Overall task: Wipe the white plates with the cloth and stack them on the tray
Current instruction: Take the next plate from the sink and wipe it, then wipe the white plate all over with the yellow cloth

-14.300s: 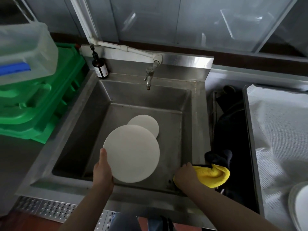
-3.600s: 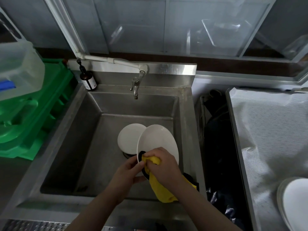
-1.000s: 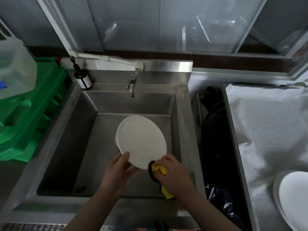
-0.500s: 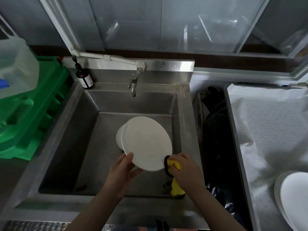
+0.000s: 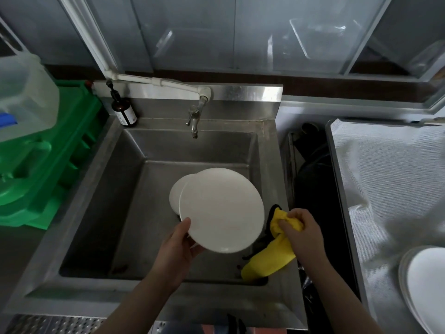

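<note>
gripping plate (image 5: 221, 210) rim over sink (image 5: 101, 179)

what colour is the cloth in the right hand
Yellow with a black edge; the cloth shows clearly in the head view, bunched in the right hand.

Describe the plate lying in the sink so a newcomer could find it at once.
Start at the steel sink under the tap. On its floor, just left of centre, a white plate in the basin shows as a crescent, mostly hidden behind the held plate. Unlike that one, which the left hand grips, no hand touches it, and it lies lower.
</note>
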`<state>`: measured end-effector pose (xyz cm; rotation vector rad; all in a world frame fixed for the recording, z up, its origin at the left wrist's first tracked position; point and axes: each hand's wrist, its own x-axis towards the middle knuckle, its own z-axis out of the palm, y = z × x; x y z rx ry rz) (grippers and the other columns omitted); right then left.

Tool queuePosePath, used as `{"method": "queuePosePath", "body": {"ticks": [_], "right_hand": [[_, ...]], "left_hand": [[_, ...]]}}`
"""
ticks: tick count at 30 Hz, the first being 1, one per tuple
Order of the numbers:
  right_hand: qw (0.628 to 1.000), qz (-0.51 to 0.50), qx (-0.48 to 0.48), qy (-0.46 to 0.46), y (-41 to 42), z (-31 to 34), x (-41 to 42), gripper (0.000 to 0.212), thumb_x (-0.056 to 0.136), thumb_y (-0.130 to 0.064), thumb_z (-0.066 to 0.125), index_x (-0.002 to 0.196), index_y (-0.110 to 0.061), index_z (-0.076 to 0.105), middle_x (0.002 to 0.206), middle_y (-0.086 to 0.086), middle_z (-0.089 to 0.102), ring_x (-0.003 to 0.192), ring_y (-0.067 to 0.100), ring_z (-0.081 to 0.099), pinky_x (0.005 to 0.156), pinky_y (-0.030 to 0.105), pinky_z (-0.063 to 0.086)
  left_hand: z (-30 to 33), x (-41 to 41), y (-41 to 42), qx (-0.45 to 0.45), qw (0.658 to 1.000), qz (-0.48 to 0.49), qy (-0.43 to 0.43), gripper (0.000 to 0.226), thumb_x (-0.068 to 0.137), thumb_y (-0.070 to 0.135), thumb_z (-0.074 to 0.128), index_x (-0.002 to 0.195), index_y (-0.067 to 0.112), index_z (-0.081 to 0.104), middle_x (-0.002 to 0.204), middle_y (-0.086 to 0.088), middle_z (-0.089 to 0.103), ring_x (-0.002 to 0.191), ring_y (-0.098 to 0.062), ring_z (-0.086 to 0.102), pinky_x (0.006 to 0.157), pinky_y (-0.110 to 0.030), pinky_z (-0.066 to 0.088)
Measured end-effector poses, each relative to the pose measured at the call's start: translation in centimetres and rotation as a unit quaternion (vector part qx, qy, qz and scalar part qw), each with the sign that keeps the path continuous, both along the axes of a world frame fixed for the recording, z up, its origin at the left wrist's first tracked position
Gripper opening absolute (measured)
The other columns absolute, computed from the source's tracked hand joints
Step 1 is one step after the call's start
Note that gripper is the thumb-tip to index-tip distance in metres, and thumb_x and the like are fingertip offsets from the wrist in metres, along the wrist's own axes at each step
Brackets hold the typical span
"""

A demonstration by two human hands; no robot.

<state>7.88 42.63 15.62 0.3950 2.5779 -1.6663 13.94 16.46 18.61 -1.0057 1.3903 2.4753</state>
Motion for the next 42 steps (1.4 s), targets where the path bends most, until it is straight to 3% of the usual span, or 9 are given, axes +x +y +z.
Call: {"method": "queuePosePath", "body": {"ticks": [4,9,16,24,27,31,34,39,42], "right_hand": [[0.999,-0.032,0.011,0.001,1.9,0.5,-0.6,0.019,0.084,-0.015,0.072,0.096,-0.023,0.060,0.095,-0.011,0.060,0.089,0.011,0.056,0.069,0.027,0.040],[0.993,-0.016,0.114,0.006,4.5,0.9,-1.1,0.026,0.085,-0.017,0.070,0.109,-0.018,0.061,0.114,0.003,0.057,0.098,0.014,0.051,0.080,0.029,0.038],[0.968,0.078,0.237,-0.018,5.3,-0.4,-0.2,0.045,0.090,-0.016,0.064,0.132,-0.006,0.051,0.135,0.012,0.039,0.109,0.027,0.053,0.088,0.028,0.039],[0.924,0.147,0.352,-0.018,5.4,-1.2,0.0,0.050,0.090,-0.016,0.064,0.137,-0.002,0.050,0.141,0.020,0.047,0.122,0.037,0.052,0.099,0.043,0.044],[0.910,0.156,0.384,0.013,5.4,-2.0,0.0,0.047,0.081,-0.007,0.074,0.124,0.007,0.059,0.126,0.028,0.058,0.114,0.045,0.057,0.096,0.052,0.045],[0.899,0.161,0.406,-0.034,5.6,-2.3,-0.1,0.051,0.090,-0.023,0.064,0.134,0.001,0.052,0.141,0.023,0.049,0.131,0.039,0.043,0.109,0.049,0.037],[0.929,0.153,0.335,-0.022,4.4,-1.1,0.3,0.050,0.094,-0.021,0.059,0.139,-0.004,0.048,0.145,0.015,0.046,0.134,0.031,0.040,0.112,0.043,0.033],[0.994,0.057,0.011,-0.091,0.2,2.5,1.3,0.037,0.101,-0.029,0.047,0.137,-0.019,0.052,0.128,-0.006,0.054,0.115,0.008,0.047,0.095,0.027,0.037],[0.993,0.032,-0.085,-0.081,-1.6,3.8,1.2,0.019,0.102,-0.026,0.045,0.111,-0.030,0.062,0.115,-0.006,0.064,0.105,0.010,0.058,0.091,0.028,0.043]], "left_hand": [[0.2,0.1,0.2,-0.018,1.000,-0.004,-0.002,0.033,0.103,0.033,0.043,0.128,0.019,0.060,0.118,-0.005,0.073,0.113,-0.028,0.065,0.093,-0.044,0.054],[0.5,0.4,0.5,-0.034,0.999,-0.004,-0.007,0.030,0.103,0.034,0.043,0.121,0.021,0.064,0.118,-0.006,0.073,0.111,-0.027,0.066,0.101,-0.050,0.049],[0.5,0.6,0.8,-0.044,0.999,-0.016,-0.012,0.028,0.103,0.034,0.044,0.118,0.022,0.065,0.113,-0.004,0.075,0.108,-0.024,0.068,0.092,-0.042,0.052],[0.6,0.7,1.1,-0.039,0.999,-0.018,-0.010,0.029,0.103,0.033,0.043,0.119,0.021,0.064,0.115,-0.005,0.074,0.109,-0.024,0.068,0.090,-0.040,0.053],[0.6,0.8,1.1,-0.033,0.999,-0.021,-0.009,0.028,0.103,0.033,0.043,0.116,0.022,0.065,0.113,-0.004,0.075,0.108,-0.023,0.068,0.088,-0.039,0.053],[0.5,0.8,1.0,-0.028,0.999,-0.021,-0.020,0.030,0.103,0.034,0.044,0.120,0.021,0.064,0.113,-0.004,0.075,0.110,-0.025,0.067,0.096,-0.045,0.051],[0.4,0.9,1.0,-0.033,0.999,-0.028,-0.021,0.027,0.103,0.035,0.043,0.115,0.024,0.064,0.115,-0.004,0.074,0.112,-0.028,0.066,0.104,-0.050,0.048],[0.6,0.5,1.2,-0.052,0.998,-0.039,-0.017,0.028,0.103,0.037,0.042,0.112,0.024,0.065,0.110,-0.006,0.075,0.108,-0.029,0.068,0.101,-0.051,0.050],[0.8,0.1,1.2,-0.062,0.997,-0.055,-0.011,0.025,0.103,0.037,0.043,0.106,0.027,0.066,0.110,-0.006,0.076,0.107,-0.028,0.068,0.099,-0.050,0.051]]}}
